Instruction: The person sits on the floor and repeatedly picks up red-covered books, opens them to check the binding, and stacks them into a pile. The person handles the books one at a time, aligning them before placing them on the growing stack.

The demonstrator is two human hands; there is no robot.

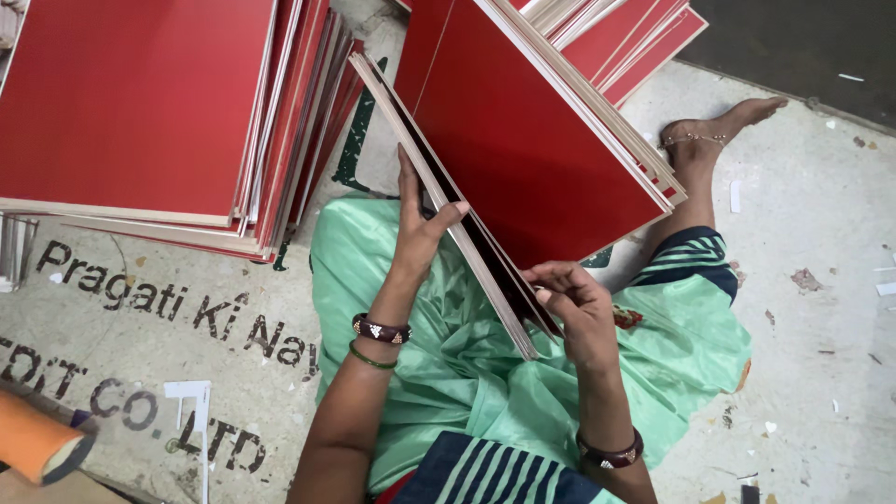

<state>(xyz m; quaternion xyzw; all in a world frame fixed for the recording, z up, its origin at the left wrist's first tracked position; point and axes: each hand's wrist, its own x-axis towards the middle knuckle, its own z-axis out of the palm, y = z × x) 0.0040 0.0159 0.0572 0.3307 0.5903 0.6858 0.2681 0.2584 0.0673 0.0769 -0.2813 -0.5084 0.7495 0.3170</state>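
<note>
A tilted bundle of several thin red boards (523,140) with pale edges rests across my lap. My left hand (418,224) grips the bundle's left edge, thumb over the top of the sheets. My right hand (569,299) pinches the lower corner of the sheets near the dark inner board (485,245). I sit on the floor in green cloth (467,364), with bangles on both wrists.
A tall stack of red boards (140,103) lies at the upper left on a printed floor sheet (140,308). More red boards (635,37) fan out at the top. My bare foot (719,126) stretches right. An orange roll (37,443) lies at the lower left.
</note>
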